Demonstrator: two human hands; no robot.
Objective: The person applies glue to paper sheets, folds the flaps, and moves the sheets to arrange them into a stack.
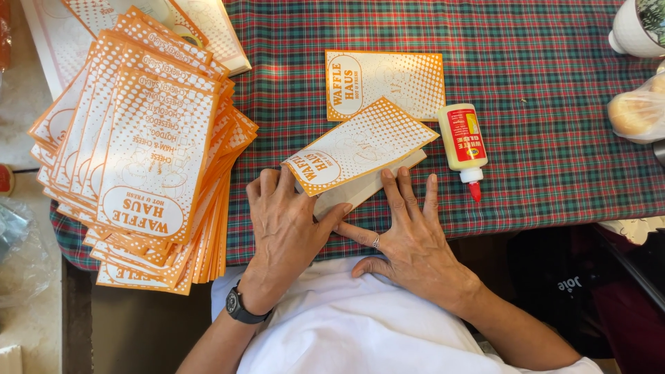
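From the head view, you pressed both flat, spread hands, left hand (285,220) and right hand (410,239), on one orange-and-white dotted paper bag (357,147), gripping nothing. Its long axis ran diagonally, oval label end toward your left hand. One matching bag (384,81) lay beyond, one yellow glue bottle (465,140) to the right, red tip toward you, and a fanned stack of bags (149,152) to the left.

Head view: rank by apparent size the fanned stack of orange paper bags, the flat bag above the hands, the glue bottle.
1. Fanned stack of orange-and-white printed paper bags, by far the largest.
2. Flat orange-and-white paper bag lying alone on the plaid cloth.
3. Yellow plastic glue bottle with red tip, smallest.
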